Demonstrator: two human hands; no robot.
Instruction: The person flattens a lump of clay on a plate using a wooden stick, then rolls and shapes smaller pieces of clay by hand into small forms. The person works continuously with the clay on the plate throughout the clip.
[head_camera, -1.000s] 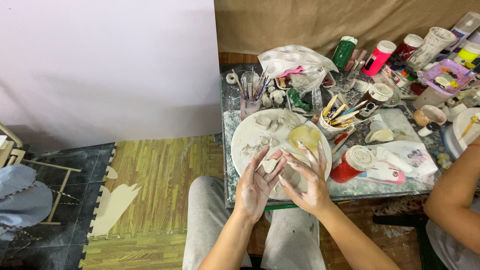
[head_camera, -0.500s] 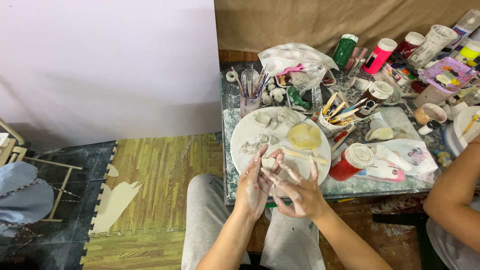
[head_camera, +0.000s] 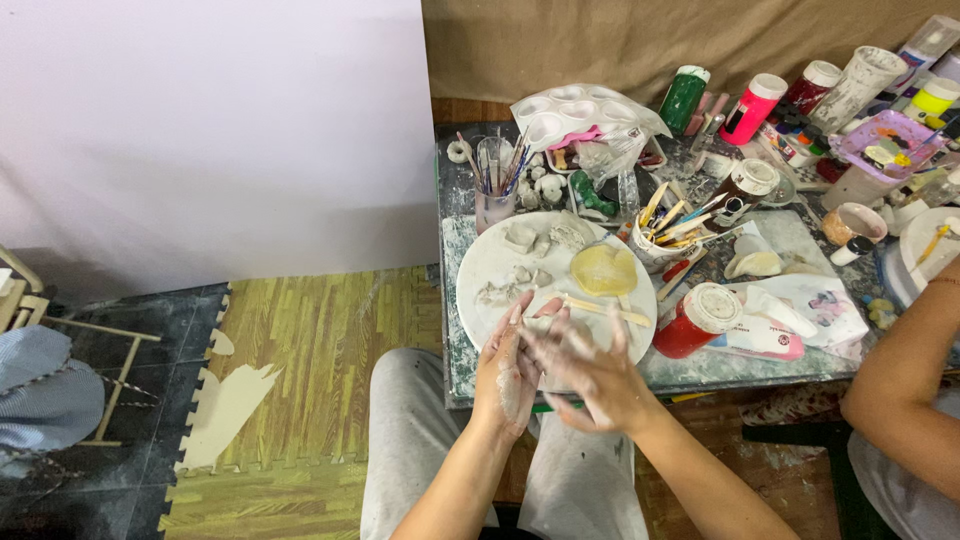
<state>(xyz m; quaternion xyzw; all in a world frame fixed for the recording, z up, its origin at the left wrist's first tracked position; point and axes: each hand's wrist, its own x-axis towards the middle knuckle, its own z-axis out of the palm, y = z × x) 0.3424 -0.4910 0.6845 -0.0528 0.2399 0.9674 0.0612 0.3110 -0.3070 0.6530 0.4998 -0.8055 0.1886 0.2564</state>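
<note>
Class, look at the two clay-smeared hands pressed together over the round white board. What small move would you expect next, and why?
Probably the hands part and reach down to the round white board. The left hand and right hand are pressed palm to palm, grey with clay, right above it, where small clay pieces and a wooden stick lie.

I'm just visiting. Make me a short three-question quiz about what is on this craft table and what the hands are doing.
1. True or false: the left hand and right hand are pressed together over the near edge of the round board.
2. What lies on the board just beyond the hands? A. a yellow dish B. a green bottle C. a pink jar
3. Fill in: the red jar right of the board has a ____ lid.

Key: 1 true; 2 A, the yellow dish; 3 white.
</note>
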